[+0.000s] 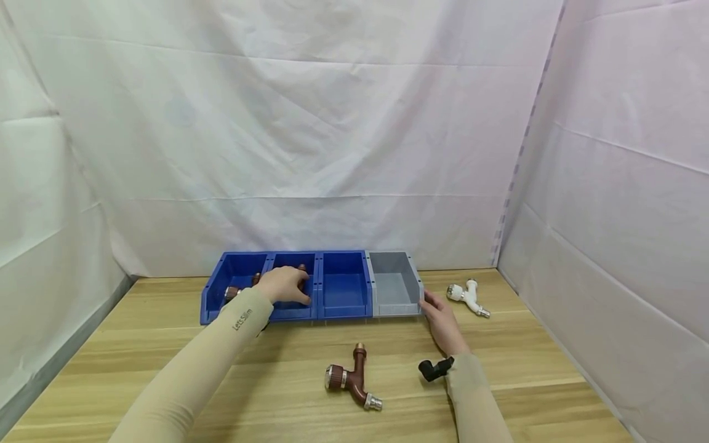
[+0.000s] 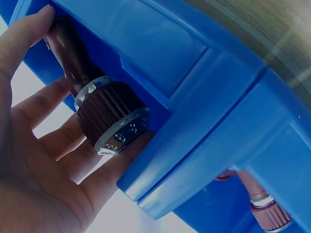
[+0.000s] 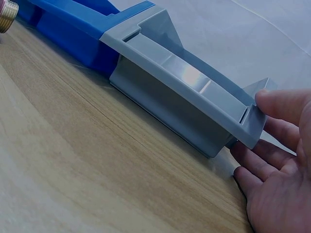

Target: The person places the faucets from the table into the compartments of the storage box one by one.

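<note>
Several creased white sheets (image 1: pixel 332 141) hanging around the tabletop (image 1: pixel 277 394), from nine o'clock through twelve to three, with corners near ten and two. Underneath, pale wood grain, smooth-looking and perhaps offering little hold against a nudge. From ten o'clock round to one, three blue bins (image 1: pixel 344 309) and one grey bin (image 1: pixel 396 309), touching side by side. Could skew out of line from an uneven tug at the grey end. At two o'clock, right hand (image 1: pixel 443 323) pinching the grey bin's near outer corner, thumb above, fingers below. Could tip that bin through too hard a pull. At eleven o'clock, left hand (image 1: pixel 284 286) inside the second blue bin counted clockwise, thumb and fingers around a held brown tap (image 2: pixel 97 92). Could let it clatter down, owing to a slick finish and cramped walls. In the first bin, at ten o'clock, another brown tap (image 1: pixel 232 293), partly hidden by hand and sleeve. Mid-tabletop, a loose brown tap (image 1: pixel 354 378), lying flat; could get brushed aside by a low forearm. Beyond the right hand, at two o'clock, a white tap (image 1: pixel 469 295) on the wood, exposed to a stray knuckle.
</note>
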A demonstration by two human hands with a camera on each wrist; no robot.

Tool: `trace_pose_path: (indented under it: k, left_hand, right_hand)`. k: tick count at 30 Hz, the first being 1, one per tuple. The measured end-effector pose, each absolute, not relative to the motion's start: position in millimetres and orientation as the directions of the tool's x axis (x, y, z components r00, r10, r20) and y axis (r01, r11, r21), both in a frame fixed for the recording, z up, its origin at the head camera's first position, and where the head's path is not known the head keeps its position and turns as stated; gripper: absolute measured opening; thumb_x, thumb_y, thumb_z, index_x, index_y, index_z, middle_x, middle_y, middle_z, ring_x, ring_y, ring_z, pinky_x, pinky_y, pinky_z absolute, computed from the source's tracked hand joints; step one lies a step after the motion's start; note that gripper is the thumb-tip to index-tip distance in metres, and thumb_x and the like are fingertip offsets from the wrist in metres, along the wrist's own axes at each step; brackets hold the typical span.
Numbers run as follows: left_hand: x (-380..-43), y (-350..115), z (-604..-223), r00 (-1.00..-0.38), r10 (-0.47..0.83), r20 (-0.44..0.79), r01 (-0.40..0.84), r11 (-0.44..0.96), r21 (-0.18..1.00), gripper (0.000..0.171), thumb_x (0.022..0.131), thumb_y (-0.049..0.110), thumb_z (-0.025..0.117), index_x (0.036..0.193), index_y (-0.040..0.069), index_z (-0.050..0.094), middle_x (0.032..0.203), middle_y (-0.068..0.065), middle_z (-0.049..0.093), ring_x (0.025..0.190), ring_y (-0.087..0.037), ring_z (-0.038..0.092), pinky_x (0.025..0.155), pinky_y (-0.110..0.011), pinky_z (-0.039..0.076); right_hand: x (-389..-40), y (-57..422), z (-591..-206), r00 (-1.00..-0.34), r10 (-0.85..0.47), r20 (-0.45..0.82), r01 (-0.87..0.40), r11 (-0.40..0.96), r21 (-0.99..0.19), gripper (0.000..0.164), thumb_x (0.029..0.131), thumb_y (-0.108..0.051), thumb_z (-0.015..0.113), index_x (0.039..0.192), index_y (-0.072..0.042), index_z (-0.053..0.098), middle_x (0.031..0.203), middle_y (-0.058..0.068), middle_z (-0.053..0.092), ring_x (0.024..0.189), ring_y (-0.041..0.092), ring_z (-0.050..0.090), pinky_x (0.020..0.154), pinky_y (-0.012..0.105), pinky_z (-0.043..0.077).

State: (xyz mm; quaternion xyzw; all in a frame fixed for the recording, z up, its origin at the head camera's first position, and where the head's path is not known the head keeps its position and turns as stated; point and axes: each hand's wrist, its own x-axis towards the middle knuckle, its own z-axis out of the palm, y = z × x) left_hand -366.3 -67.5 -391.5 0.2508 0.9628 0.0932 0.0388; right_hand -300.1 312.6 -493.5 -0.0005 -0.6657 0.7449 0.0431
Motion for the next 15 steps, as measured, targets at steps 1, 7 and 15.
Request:
trace_pose_path:
  k: [1, 7, 15]
  left_hand:
    - [-366.3, -67.3, -391.7, -0.872, 0.489, -0.029, 0.475, 0.857, 0.201, 0.066, 0.079, 0.040, 0.078, 0.133, 0.007, 0.058, 0.119, -0.011, 0.063, 0.106, -0.032, 0.060, 0.084, -0.048, 0.050]
    - [-366.9, -67.0, -392.3, -0.871, 0.490, -0.033, 0.475, 0.857, 0.198, 0.065, 0.079, 0.040, 0.078, 0.132, 0.007, 0.059, 0.115, -0.010, 0.064, 0.100, -0.029, 0.061, 0.080, -0.046, 0.051]
    - [-367.3, -65.8, -394.4, -0.869, 0.494, -0.037, 0.480, 0.857, 0.186, 0.065, 0.080, 0.040, 0.077, 0.133, 0.007, 0.059, 0.124, -0.013, 0.062, 0.109, -0.033, 0.059, 0.085, -0.049, 0.050]
  right_hand:
    - [-300.3, 312.8, -493.8, -0.996, 0.063, 0.058, -0.065, -0.111, -0.992, 0.052, 0.102, -0.007, 0.047, 0.148, 0.005, 0.028, 0.152, 0.020, 0.029, 0.139, 0.026, 0.028, 0.114, 0.037, 0.022]
    - [-301.0, 313.4, -493.7, -0.996, 0.045, 0.070, -0.075, -0.116, -0.990, 0.053, 0.102, -0.008, 0.048, 0.148, 0.005, 0.027, 0.153, 0.020, 0.029, 0.139, 0.026, 0.028, 0.114, 0.036, 0.023]
    - [-300.1, 313.4, -493.8, -0.996, 0.052, 0.065, -0.071, -0.108, -0.992, 0.053, 0.101, -0.010, 0.050, 0.148, 0.005, 0.029, 0.152, 0.019, 0.031, 0.138, 0.026, 0.030, 0.113, 0.035, 0.025]
